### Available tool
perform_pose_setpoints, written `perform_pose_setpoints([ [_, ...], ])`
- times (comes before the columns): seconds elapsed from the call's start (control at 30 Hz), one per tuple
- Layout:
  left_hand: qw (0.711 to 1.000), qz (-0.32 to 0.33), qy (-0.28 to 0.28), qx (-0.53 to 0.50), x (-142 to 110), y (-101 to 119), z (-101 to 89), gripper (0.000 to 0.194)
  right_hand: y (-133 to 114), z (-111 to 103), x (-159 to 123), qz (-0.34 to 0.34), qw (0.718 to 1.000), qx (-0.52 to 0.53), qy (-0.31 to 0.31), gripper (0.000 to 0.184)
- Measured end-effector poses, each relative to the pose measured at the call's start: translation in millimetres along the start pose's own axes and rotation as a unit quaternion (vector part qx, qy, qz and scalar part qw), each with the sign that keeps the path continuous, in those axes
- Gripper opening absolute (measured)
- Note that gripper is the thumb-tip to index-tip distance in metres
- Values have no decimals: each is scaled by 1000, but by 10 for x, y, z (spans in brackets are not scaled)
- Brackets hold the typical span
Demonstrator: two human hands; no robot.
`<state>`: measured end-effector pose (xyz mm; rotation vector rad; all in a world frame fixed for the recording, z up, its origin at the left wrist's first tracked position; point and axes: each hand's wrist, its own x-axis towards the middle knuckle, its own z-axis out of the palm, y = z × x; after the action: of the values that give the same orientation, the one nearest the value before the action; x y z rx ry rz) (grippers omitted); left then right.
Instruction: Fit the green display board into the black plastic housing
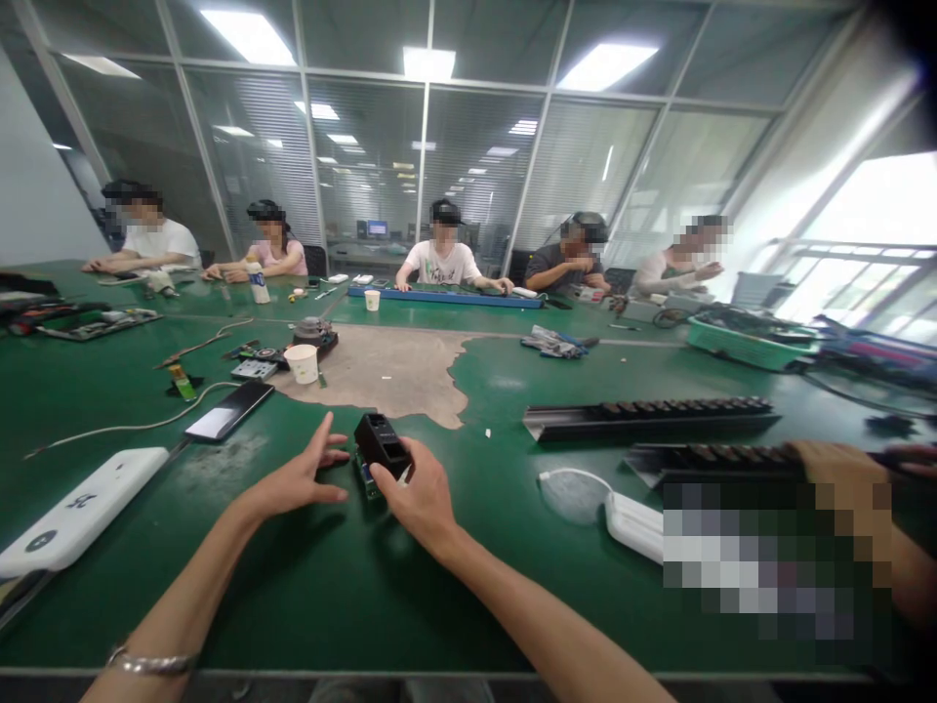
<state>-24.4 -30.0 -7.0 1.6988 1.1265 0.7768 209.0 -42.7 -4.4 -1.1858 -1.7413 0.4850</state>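
Observation:
My right hand (421, 493) grips a small black box-shaped device (381, 444) by its right side, a little above the green table. A circuit board edge (364, 474) shows along the device's lower left. To its left, my left hand (311, 474) has its fingers spread apart and holds nothing; a small gap separates it from the device. The device's underside is hidden from me. A silver bracelet (152, 662) circles my left wrist.
On the left lie a phone (230, 410) and a white power bank (84, 508). A paper cup (302, 364) stands beside electronic parts. Two black metal rails (651, 418) and another person's arm (841, 498) are at right. Several people sit across the table (468, 605).

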Motion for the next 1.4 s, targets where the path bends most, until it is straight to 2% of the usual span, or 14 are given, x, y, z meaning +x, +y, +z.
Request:
perform_pose_setpoints([
  [0.1,999,-15,-31,-38,87,8,-148,115,-40,48,0,-16,1000,-16,-5,43],
  [0.27,998,-10,-32,-59,205,-93,-210,93,-84,158,0,-16,999,-43,-9,52],
  [0.37,999,1,-32,-24,197,-112,-211,82,-88,209,-13,-9,998,-59,-21,54],
  [0.6,997,8,7,73,209,-59,-159,73,-18,285,12,-4,997,-79,-19,72],
  [0.73,996,17,18,88,239,-56,-134,70,9,288,2,-6,994,-104,-45,69],
  [0.83,997,11,15,81,260,-65,-137,68,3,287,-35,-10,994,-96,-47,60],
  [0.97,1000,2,6,8,299,-132,-167,69,-24,264,-36,7,998,-61,-14,57],
  [1.03,1000,4,9,-20,309,-163,-179,72,-47,206,-4,-11,999,-42,6,58],
  [1.13,1000,-9,-1,1,301,-159,-183,70,-43,63,81,-42,998,-27,44,58],
  [1.27,999,-28,-12,45,291,-119,-188,66,161,-78,203,-2,994,-59,90,52],
  [1.4,997,-31,-22,70,300,-133,-213,67,436,-89,242,53,988,-123,73,47],
])
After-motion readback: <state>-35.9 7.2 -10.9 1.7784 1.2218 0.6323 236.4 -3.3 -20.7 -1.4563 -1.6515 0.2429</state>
